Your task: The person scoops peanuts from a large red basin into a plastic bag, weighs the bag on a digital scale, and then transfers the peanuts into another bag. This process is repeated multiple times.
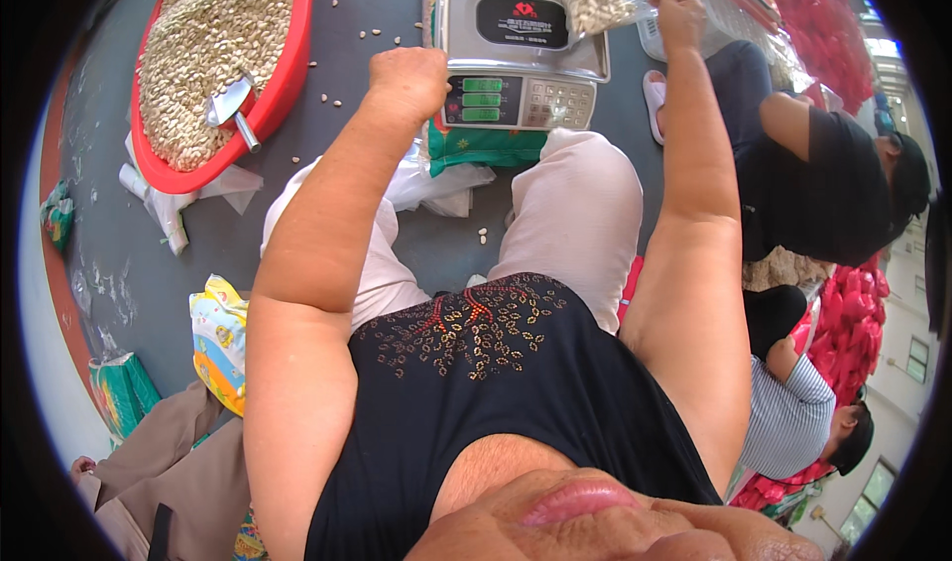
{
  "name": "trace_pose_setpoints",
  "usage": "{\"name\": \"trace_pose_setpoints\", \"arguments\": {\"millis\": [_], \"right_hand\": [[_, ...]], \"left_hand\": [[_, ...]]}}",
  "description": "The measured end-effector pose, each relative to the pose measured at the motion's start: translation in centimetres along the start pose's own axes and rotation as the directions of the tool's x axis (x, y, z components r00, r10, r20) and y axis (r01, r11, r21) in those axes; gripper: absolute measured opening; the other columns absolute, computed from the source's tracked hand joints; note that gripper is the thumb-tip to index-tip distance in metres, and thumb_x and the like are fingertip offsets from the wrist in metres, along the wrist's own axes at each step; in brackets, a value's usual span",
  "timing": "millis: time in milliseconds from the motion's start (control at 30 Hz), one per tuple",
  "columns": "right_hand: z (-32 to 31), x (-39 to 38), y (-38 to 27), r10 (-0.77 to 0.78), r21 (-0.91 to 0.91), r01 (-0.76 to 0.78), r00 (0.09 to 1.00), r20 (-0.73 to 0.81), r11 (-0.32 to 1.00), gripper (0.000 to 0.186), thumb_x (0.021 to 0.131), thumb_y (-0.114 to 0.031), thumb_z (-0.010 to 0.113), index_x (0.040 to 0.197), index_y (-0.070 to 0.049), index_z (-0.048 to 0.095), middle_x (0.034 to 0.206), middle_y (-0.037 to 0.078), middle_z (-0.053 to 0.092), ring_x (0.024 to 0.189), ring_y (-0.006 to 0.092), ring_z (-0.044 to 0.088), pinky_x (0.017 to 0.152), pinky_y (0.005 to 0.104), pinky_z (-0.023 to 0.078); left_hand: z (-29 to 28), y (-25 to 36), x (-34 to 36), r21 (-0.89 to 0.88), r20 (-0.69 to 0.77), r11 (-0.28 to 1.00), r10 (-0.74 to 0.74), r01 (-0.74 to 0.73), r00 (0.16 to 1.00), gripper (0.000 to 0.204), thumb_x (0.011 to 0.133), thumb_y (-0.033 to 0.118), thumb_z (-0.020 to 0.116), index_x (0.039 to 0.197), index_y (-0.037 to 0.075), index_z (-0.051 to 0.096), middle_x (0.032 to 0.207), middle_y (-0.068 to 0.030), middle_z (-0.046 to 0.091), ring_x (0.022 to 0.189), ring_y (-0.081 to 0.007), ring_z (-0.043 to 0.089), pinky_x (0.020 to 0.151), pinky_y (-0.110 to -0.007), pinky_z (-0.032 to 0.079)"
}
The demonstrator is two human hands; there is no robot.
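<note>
My right hand (679, 15) is closed on the gathered top of a clear plastic bag of white beans (598, 5). The bag overhangs the right edge of the scale's metal tray (458, 47); whether it touches the tray I cannot tell. Curled into a fist, my left hand (409, 80) is beside the left edge of the weighing scale (521, 101), and anything inside it is hidden. Green digits glow on the scale's display. At the far left, a red tub (307, 15) holds a heap of white beans (188, 65) with a metal scoop (232, 105) lying on them.
The scale rests on a green printed sack (486, 149). Clear plastic bags (446, 184) lie between my legs, and a few loose beans dot the grey floor. A white basket (650, 40) stands far right, near a seated person (823, 174). Red bags (853, 313) are piled beyond.
</note>
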State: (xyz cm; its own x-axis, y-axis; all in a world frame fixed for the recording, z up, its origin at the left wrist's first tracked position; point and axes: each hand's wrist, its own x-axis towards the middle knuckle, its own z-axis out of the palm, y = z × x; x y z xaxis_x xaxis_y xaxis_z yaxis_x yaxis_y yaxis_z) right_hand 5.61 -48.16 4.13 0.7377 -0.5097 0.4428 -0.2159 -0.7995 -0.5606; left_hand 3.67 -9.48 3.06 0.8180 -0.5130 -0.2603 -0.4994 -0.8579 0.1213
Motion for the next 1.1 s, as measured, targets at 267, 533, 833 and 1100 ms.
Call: {"name": "trace_pose_setpoints", "arguments": {"millis": [267, 533, 833, 1100], "right_hand": [[-7.7, 2.2, 5.5, 0.134, 0.092, -0.137, 0.990, 0.037, 0.986, 0.021, 0.087, -0.022, 0.060, 0.082, -0.002, 0.065, 0.075, 0.006, 0.069, 0.071, 0.0127, 0.066, 0.070, 0.0283, 0.049], [-3.6, -1.0, 17.7, 0.424, -0.660, -0.257, 0.900, 0.104, 0.706, 0.033, 0.085, -0.036, 0.057, 0.111, -0.017, 0.064, 0.118, 0.013, 0.062, 0.112, 0.0339, 0.057, 0.093, 0.0439, 0.046], [9.5, -10.9, 32.6, 0.424, -0.677, -0.111, 0.849, 0.316, 0.727, 0.025, 0.083, -0.034, 0.056, 0.098, -0.021, 0.072, 0.105, 0.014, 0.067, 0.102, 0.0347, 0.063, 0.088, 0.0432, 0.050], [6.3, -3.5, 0.4, -0.180, 0.163, 0.081, 0.569, 0.802, 0.983, 0.028, 0.087, -0.031, 0.060, 0.098, -0.006, 0.068, 0.075, 0.002, 0.064, 0.070, 0.0103, 0.058, 0.066, 0.0266, 0.049]], "left_hand": [[-0.4, 1.0, 0.1, 0.056, 0.028, 0.998, 0.020, -0.021, 0.999, 0.030, 0.083, 0.032, 0.066, 0.099, 0.007, 0.063, 0.096, -0.0147, 0.068, 0.095, -0.0327, 0.065, 0.079, -0.044, 0.051], [0.9, 0.8, -0.8, 0.063, -0.039, 0.994, 0.093, -0.091, 0.995, 0.028, 0.083, 0.030, 0.067, 0.095, 0.005, 0.062, 0.090, -0.0154, 0.068, 0.090, -0.0347, 0.064, 0.076, -0.045, 0.051], [0.2, -0.9, 0.2, 0.117, -0.060, 0.991, 0.073, -0.066, 0.996, 0.024, 0.082, 0.028, 0.065, 0.095, 0.007, 0.066, 0.091, -0.0141, 0.069, 0.089, -0.0316, 0.067, 0.074, -0.044, 0.052], [-0.6, -2.9, -0.5, 0.010, -0.189, 1.000, 0.030, -0.029, 0.982, 0.020, 0.079, 0.022, 0.062, 0.085, 0.005, 0.069, 0.088, -0.0181, 0.069, 0.086, -0.0327, 0.067, 0.076, -0.045, 0.052]]}}
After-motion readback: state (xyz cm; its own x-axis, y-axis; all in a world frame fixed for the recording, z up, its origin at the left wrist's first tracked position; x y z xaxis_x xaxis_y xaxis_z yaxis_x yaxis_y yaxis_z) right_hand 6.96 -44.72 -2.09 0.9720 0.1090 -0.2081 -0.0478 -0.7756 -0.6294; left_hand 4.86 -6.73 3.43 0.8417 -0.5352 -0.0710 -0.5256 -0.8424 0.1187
